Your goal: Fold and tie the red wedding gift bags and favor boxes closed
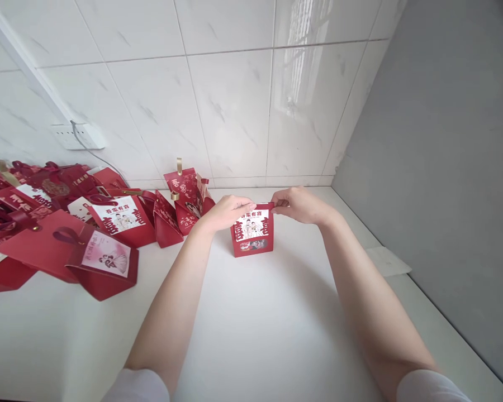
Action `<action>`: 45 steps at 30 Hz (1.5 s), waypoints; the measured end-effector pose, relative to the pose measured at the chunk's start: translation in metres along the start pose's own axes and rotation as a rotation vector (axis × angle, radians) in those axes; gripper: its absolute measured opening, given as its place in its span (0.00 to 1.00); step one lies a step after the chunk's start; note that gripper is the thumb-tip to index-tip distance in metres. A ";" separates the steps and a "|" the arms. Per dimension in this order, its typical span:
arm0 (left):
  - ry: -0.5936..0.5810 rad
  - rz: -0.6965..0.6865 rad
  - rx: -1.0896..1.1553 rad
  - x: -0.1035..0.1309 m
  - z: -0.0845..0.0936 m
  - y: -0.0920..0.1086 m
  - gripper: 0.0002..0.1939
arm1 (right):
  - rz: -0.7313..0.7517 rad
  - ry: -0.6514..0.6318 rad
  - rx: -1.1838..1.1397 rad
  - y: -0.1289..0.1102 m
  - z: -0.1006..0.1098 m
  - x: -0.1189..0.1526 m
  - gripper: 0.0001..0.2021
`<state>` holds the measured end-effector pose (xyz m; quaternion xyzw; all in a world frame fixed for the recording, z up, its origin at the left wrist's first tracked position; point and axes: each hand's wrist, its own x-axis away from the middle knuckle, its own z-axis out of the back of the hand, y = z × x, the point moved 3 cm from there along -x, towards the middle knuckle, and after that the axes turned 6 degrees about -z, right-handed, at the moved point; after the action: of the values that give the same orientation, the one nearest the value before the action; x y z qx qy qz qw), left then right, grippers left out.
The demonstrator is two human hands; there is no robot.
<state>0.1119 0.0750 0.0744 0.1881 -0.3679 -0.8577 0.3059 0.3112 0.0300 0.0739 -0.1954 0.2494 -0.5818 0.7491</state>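
Observation:
A small red gift box [254, 245] stands upright on the white table, with a white printed panel of two figures and red characters and a small window below it. My left hand [229, 212] pinches its top edge at the left corner. At the right top corner, my right hand [298, 205] grips the same edge between thumb and fingers. Both hands are closed on the box, one on each side. The back of the box is hidden from me.
Many red gift boxes [121, 220] crowd the left of the table, some with ribbons. Several more [182, 192] stand behind my left arm. A white sheet [388, 261] lies by the grey panel [444, 167] on the right. A power strip [77, 137] sits on the tiled wall.

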 end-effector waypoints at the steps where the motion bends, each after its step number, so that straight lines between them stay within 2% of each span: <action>1: 0.003 -0.001 0.012 0.000 0.000 0.000 0.21 | 0.025 0.003 0.023 -0.001 0.000 0.000 0.05; 4: -0.006 0.016 0.052 0.001 0.001 0.000 0.20 | 0.062 0.001 0.061 -0.003 0.001 0.001 0.06; 8: -0.035 0.048 0.056 0.005 0.006 0.001 0.19 | -0.033 -0.058 0.015 -0.003 0.004 0.004 0.06; 11: 0.036 0.007 0.016 0.010 0.017 0.005 0.21 | -0.073 -0.020 0.002 -0.008 0.009 0.010 0.07; 14: 0.106 -0.009 -0.021 0.015 0.027 0.010 0.16 | 0.049 0.104 -0.004 -0.025 0.010 0.015 0.09; 17: 0.103 -0.002 -0.065 0.019 0.029 0.016 0.13 | 0.191 0.165 -0.002 -0.044 0.003 0.015 0.07; 20: 0.094 -0.002 -0.114 0.019 0.027 0.019 0.12 | 0.214 0.195 0.089 -0.053 -0.007 0.011 0.03; 26: 0.071 0.011 -0.226 0.015 0.022 0.019 0.14 | 0.153 0.208 0.200 -0.051 -0.020 0.004 0.05; 34: 0.093 0.007 -0.207 0.013 0.022 0.015 0.15 | 0.212 0.265 0.230 -0.050 -0.024 0.002 0.04; 41: 0.108 0.009 -0.213 0.012 0.022 0.014 0.17 | 0.211 0.287 0.221 -0.051 -0.024 0.002 0.06; 45: 0.107 0.011 -0.223 0.012 0.022 0.013 0.16 | 0.180 0.247 0.097 -0.048 -0.022 0.001 0.08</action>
<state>0.0959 0.0714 0.0979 0.1963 -0.2545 -0.8804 0.3486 0.2604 0.0173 0.0842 -0.0629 0.3280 -0.5433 0.7703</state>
